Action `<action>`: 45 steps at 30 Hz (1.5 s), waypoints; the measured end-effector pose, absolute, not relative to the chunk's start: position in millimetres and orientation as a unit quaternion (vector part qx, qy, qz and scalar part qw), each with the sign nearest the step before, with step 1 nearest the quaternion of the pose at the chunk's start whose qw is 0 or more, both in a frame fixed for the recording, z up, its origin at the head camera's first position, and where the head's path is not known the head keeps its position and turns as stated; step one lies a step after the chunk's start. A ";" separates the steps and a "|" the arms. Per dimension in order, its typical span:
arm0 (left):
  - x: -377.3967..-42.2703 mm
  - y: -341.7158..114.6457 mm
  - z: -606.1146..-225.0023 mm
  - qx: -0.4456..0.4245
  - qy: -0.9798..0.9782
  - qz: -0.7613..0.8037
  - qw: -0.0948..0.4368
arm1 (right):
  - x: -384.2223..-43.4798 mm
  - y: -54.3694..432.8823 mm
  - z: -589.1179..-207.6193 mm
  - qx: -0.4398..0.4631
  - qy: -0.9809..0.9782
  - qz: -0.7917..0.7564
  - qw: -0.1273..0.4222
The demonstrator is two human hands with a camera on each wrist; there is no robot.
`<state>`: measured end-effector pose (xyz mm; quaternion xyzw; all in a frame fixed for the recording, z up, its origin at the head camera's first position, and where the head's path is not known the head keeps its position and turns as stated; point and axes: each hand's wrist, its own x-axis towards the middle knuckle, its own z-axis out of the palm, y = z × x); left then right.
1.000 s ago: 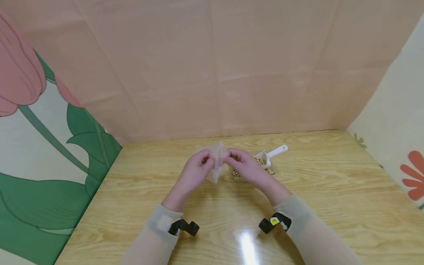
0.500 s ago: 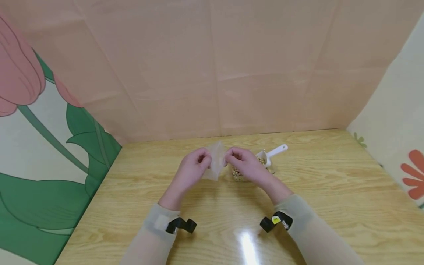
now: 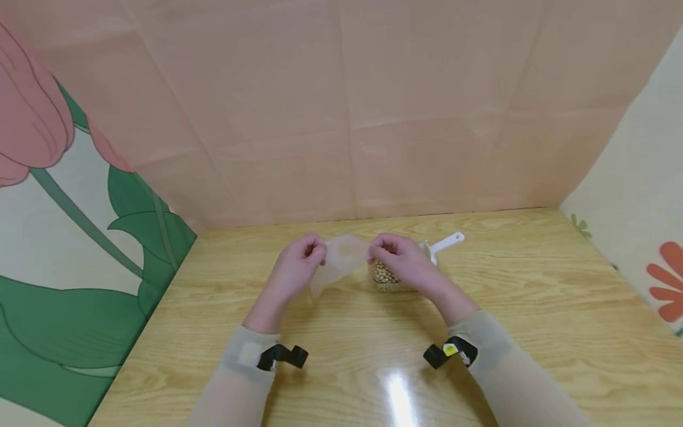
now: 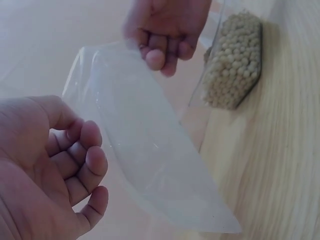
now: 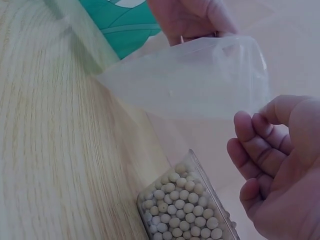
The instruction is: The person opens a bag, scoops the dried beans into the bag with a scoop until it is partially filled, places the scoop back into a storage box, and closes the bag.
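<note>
A thin clear plastic bag (image 3: 341, 255) is stretched between my two hands above the table. My left hand (image 3: 299, 261) pinches one side of it with thumb and fingertips. At the opposite side, my right hand (image 3: 408, 264) pinches the edge between thumb and index finger. In the left wrist view the bag (image 4: 150, 145) hangs flat-sided, slanting down to a pointed corner. Beneath and beside the right hand is a clear plastic box (image 5: 216, 195) full of pale round beans (image 5: 182, 207). A white scoop (image 3: 448, 242) leans in that box, handle outward; the right hand partly hides it.
The wood-grain table (image 3: 341, 356) ends at a pink cloth backdrop (image 3: 347, 118). Flower-printed panels stand on the left (image 3: 64, 320) and right (image 3: 629, 196). Each wrist wears a small black camera; the left camera (image 3: 285, 356) sits low over the table.
My left hand has moved left, away from the right hand, and the right hand has shifted slightly right. The bag has spread out and tilted between them. More of the bean box shows.
</note>
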<state>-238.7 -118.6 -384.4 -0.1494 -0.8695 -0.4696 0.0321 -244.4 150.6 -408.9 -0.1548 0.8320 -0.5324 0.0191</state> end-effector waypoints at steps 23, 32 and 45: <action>-235.5 -120.6 -372.5 -0.174 -0.893 -0.415 0.028 | -246.5 151.7 -406.0 -0.144 0.845 -0.515 0.020; -236.2 -113.6 -372.9 -0.176 -0.891 -0.417 0.038 | -242.5 146.0 -408.7 -0.148 0.844 -0.515 0.025; -240.8 -106.1 -384.3 -0.179 -0.888 -0.423 0.033 | -238.3 162.3 -404.2 -0.145 0.865 -0.481 -0.024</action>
